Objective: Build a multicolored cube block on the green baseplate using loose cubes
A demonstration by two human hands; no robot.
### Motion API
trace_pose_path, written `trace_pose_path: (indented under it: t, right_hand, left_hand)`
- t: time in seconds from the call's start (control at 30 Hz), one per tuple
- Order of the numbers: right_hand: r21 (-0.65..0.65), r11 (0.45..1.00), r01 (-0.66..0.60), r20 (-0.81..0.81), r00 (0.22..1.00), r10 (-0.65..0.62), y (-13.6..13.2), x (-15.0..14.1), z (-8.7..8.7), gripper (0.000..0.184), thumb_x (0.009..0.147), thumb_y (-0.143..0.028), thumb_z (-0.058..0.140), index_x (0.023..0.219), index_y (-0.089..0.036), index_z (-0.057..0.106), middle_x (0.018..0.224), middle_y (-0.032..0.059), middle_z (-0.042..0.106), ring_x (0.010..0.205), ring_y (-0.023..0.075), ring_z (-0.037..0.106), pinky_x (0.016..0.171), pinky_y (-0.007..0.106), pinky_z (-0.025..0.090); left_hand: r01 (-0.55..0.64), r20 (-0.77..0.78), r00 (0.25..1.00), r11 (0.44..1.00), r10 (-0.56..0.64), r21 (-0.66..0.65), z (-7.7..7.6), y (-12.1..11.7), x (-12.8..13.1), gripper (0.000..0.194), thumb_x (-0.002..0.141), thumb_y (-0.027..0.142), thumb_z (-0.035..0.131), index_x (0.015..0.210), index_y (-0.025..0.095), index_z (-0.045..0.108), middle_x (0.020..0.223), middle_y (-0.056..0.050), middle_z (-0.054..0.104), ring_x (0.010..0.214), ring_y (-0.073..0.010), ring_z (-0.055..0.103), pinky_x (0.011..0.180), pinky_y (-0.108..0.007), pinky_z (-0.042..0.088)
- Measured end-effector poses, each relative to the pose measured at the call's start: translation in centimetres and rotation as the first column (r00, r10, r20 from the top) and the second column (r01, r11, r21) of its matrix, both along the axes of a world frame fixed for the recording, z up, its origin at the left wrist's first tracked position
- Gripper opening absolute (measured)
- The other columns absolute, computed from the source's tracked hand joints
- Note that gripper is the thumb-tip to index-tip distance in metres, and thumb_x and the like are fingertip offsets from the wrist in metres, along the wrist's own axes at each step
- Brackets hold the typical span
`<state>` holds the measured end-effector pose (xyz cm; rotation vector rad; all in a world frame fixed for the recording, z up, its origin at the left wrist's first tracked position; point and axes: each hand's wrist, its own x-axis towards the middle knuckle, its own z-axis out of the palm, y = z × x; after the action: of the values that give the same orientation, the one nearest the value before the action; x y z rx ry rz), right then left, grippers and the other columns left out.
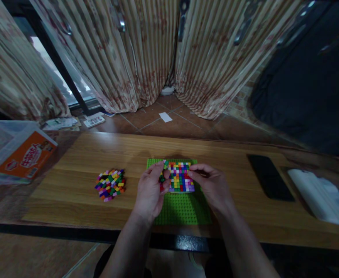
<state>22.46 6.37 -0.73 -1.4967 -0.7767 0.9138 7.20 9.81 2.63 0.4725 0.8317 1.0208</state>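
A green studded baseplate lies on the wooden table. On its upper part sits a block of many-coloured toy bricks packed in rows. My left hand is at the left edge of this block, curled round a few small loose toy bricks, with a green and pink one showing near the thumb tip. At the right edge of the block, the thumb and forefinger of my right hand are pinched together, close to the upper rows. Whatever lies between those fingertips is too small to make out.
Left of the baseplate lies a heap of loose bricks. A clear plastic box with an orange label stands at the far left. To the right are a black flat phone-like object and a white package. Curtains hang beyond the table.
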Motion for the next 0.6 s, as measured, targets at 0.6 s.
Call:
trace_pose_path:
  t: [0.6]
  right_hand:
    - [-0.009,0.999,-0.043,-0.112,0.993,0.042,0.32,0.2,-0.28,0.032,0.055,-0.038,0.087,0.076,-0.021,0.069,0.068,-0.0021,0.066,0.062,0.0146,0.058,0.062,0.03,0.046]
  left_hand:
    - [0.047,-0.07,0.997,0.998,-0.044,0.048,-0.07,-0.16,0.05,0.04,0.065,0.041,0.081,0.074,0.016,0.051,0.057,0.008,0.047,0.04,-0.0011,0.034,0.037,-0.015,0.018]
